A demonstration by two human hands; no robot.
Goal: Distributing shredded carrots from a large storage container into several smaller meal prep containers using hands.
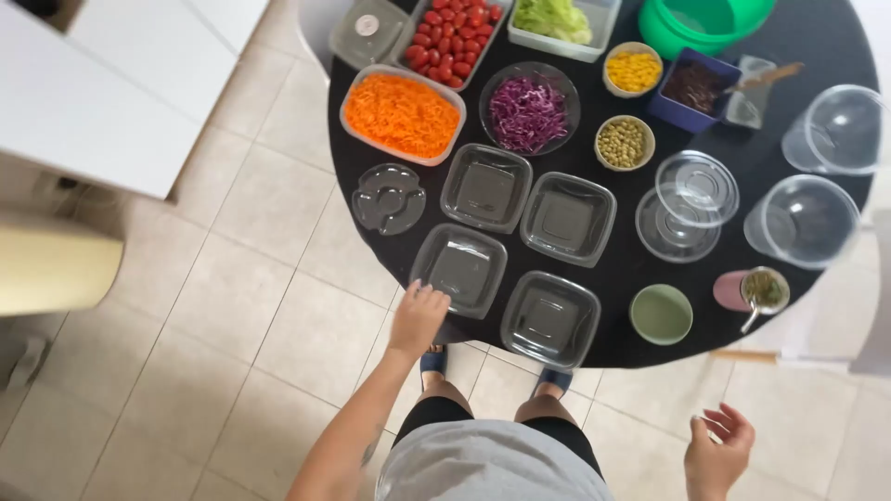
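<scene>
A clear square container (461, 267) sits at the near left edge of the round black table (817, 37), and your left hand (418, 317) rests on its near left corner, fingers curled over the rim. Three more empty clear square containers lie close around it: one behind it (487, 186), one to its right (551, 318) and one farther back right (568, 218). Your right hand (716, 455) hangs off the table, well apart from everything, palm up with fingers loosely spread and holding nothing. At the far side sit a tray of shredded carrot (402, 114), a bowl of purple cabbage (528, 111) and a tray of cherry tomatoes (452, 37). A small green bowl (661, 314) stands near the front edge.
</scene>
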